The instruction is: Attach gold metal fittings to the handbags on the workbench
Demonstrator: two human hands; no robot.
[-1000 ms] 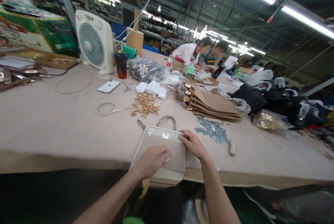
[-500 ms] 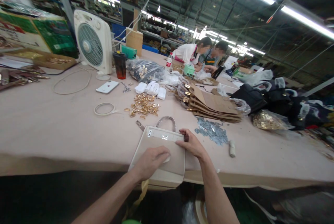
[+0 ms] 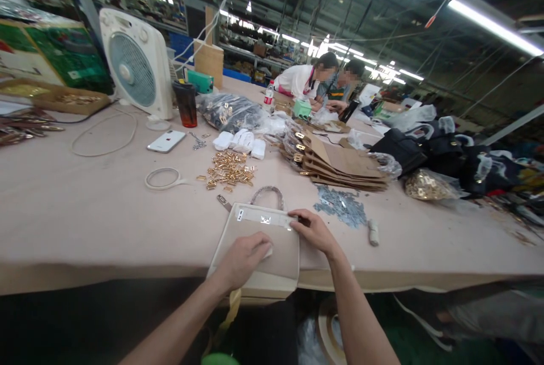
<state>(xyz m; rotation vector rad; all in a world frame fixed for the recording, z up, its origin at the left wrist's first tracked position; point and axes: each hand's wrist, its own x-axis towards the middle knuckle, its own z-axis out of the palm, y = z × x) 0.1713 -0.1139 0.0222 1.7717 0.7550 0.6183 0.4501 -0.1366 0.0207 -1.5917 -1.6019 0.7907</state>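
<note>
A beige handbag [image 3: 280, 257] lies at the table's front edge, its wrapped handle [image 3: 272, 188] pointing away from me. A clear strip and a shiny metal fitting [image 3: 266, 219] show near its top. My left hand [image 3: 243, 258] is closed over the bag's front panel, pinching a small white piece [image 3: 268, 251], perhaps cloth or paper. At the bag's upper right corner, my right hand [image 3: 313, 231] grips the edge, thumb on the front and fingers curled at the rim. A strap with a metal end [image 3: 223, 202] sticks out at the upper left.
Beyond the bag lie gold metal fittings [image 3: 229, 169], folded white cloths [image 3: 240, 141] and a tape roll [image 3: 162, 178]. Grey metal plates [image 3: 340, 205] and stacked brown bag pieces [image 3: 340, 161] are to the right. A phone [image 3: 166, 141] and a fan [image 3: 136, 64] stand left; two people work behind.
The view has shifted slightly, so the table's things appear a little further left. My left hand has moved slightly over the panel with the white piece; my right hand keeps the corner.
</note>
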